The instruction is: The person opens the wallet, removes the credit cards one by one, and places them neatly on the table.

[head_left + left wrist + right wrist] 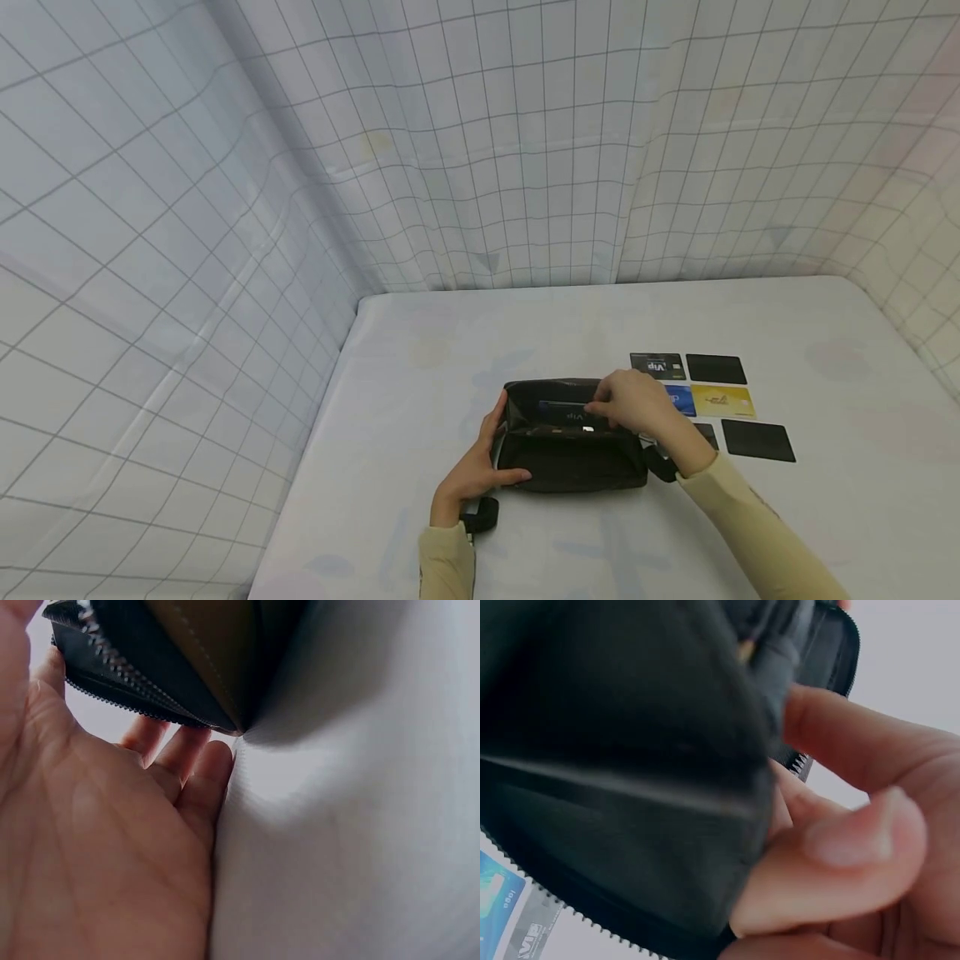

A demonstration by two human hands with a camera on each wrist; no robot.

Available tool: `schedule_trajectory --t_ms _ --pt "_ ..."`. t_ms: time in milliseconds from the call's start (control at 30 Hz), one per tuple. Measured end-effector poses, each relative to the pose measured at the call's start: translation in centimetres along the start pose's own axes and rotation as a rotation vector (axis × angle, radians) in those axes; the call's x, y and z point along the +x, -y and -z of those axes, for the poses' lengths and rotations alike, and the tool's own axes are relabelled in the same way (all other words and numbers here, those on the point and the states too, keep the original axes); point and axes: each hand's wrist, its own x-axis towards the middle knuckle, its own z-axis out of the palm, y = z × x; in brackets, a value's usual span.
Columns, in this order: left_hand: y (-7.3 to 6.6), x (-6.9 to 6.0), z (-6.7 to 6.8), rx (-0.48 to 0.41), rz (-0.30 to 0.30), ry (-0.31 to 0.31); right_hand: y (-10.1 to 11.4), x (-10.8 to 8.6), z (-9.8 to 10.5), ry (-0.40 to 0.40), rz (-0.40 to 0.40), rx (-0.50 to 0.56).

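A black zip-around wallet (573, 468) lies spread open on the white table. My left hand (474, 471) holds its left end, thumb at the front half and a finger up at the back half. The left wrist view shows the fingers (180, 754) under the zipper edge. Inside the wallet sits a dark card (562, 414) marked Vip. My right hand (633, 400) reaches in at the card's right end. In the right wrist view its fingers (832, 862) are curled round an inner panel (652, 697) of the wallet; the card is hidden there.
Right of the wallet lie several cards: a dark Vip card (657, 367), a blue card (681, 400), a yellow card (722, 401), and black cards (716, 368) (757, 440). Another dark card (707, 433) is partly behind the right wrist. Grid-patterned curtains (495, 167) stand round the table.
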Motion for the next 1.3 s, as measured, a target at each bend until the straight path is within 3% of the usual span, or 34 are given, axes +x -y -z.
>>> schedule_trajectory --t_ms 600,1000,1300 --pt "-0.3 0.1 0.0 0.016 0.026 0.001 -0.2 0.2 -1.3 -0.112 -0.088 -0.011" --pt "-0.3 0.0 0.2 0.027 0.012 -0.008 0.1 0.5 -2.1 -0.177 -0.115 -0.030" --pt "-0.4 0.0 0.2 0.011 0.025 0.007 -0.1 0.2 -2.8 -0.145 -0.092 -0.053"
